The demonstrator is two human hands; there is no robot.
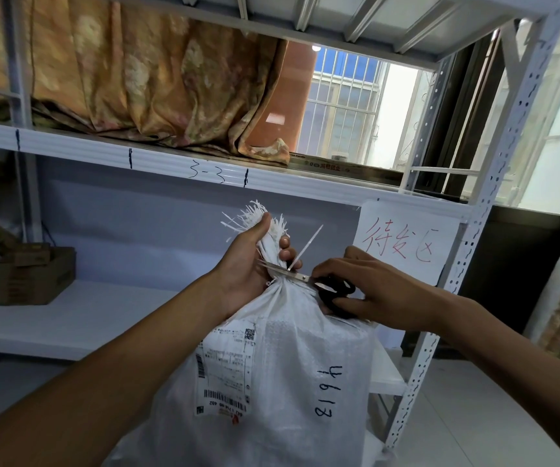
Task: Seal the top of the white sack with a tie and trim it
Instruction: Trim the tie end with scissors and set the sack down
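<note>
Scissors (308, 278) at sack (282, 365) tie (305, 246)

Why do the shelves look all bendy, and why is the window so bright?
In the head view, the wide-angle lens bows the shelf and its post; daylight washes out the window, while the left hand, right hand, scissors and white sack stay evenly lit and fairly sharp.
</note>
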